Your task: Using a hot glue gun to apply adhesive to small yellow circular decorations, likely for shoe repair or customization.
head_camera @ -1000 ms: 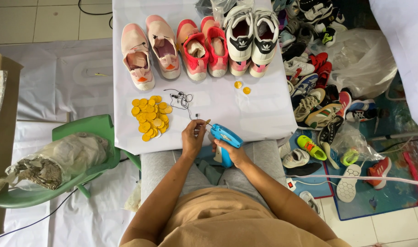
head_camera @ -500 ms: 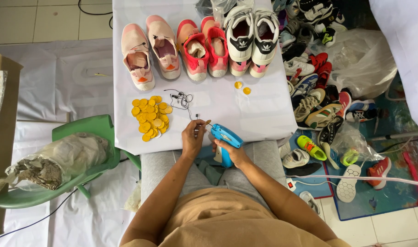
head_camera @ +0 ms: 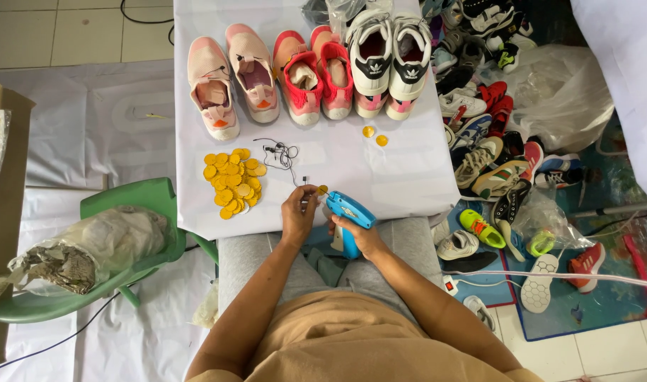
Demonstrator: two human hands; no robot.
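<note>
My right hand [head_camera: 359, 237] is wrapped tight round the grip of a blue tag gun [head_camera: 348, 216], nose pointing left and slightly far, just past the near edge of the desk [head_camera: 408, 177]. My left hand [head_camera: 299, 212] is right in front of the nose, fingers [head_camera: 306, 198] pinched shut on one yellow tag [head_camera: 323, 189]; tag sits at the gun tip, can't tell if needle is through it. Both hands over my lap, at the desk's near edge.

On the desk, white cover:
- pile of round yellow tags [head_camera: 231, 182], left of my left hand, near but apart
- tangle of black fasteners [head_camera: 281, 152], just right of the pile, far side of my left hand
- two loose yellow tags [head_camera: 374, 136], well apart from the pile, near the white shoes
- far row, left to right: pale pink shoes [head_camera: 231, 78], red-pink shoes [head_camera: 313, 74], white shoes [head_camera: 387, 60] with black trim, toes toward me

Right of desk: heap of mixed shoes [head_camera: 493, 148] on the floor plus clear plastic bags [head_camera: 557, 92]. Left: green chair [head_camera: 125, 212] with a crumpled bag [head_camera: 83, 247] on the seat
</note>
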